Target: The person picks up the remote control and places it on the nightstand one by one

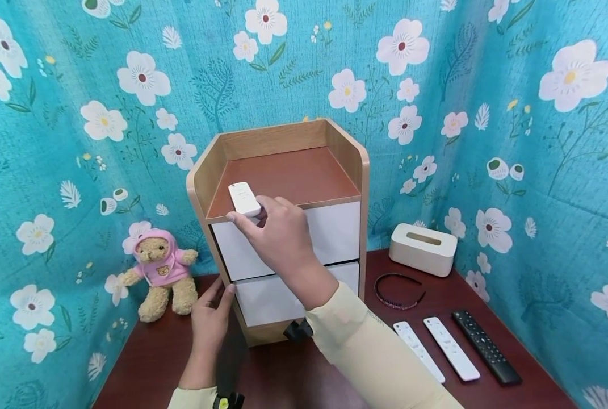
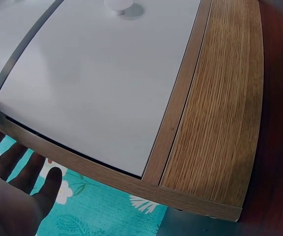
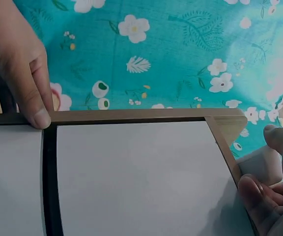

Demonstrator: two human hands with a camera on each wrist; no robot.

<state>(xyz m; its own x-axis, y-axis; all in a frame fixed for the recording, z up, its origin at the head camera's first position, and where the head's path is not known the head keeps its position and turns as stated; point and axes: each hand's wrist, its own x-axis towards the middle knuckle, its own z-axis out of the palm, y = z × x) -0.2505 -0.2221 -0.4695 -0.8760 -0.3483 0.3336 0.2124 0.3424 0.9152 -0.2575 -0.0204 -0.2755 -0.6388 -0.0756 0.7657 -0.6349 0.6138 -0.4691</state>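
My right hand (image 1: 285, 236) pinches a small white remote control (image 1: 243, 199) between thumb and fingers, above the front left of the cabinet's brown top (image 1: 298, 170). In the right wrist view the remote's end shows beside the fingers. At the cabinet's left side, my left hand (image 1: 209, 324) rests with its thumb on the front edge; its fingers (image 2: 47, 191) extend along the side panel. The wooden cabinet has a white upper drawer (image 1: 334, 233) and a white lower drawer (image 1: 265, 301), both closed. A round white knob (image 2: 118, 5) appears in the left wrist view.
To the right lie two white remotes (image 1: 418, 352) (image 1: 452, 349), a black remote (image 1: 486, 347) and a dark headband (image 1: 398, 305). A white tissue box (image 1: 423, 258) stands behind them. A teddy bear (image 1: 163, 275) in pink sits left. Floral curtains (image 1: 293, 74) surround the dark red table (image 1: 293, 380).
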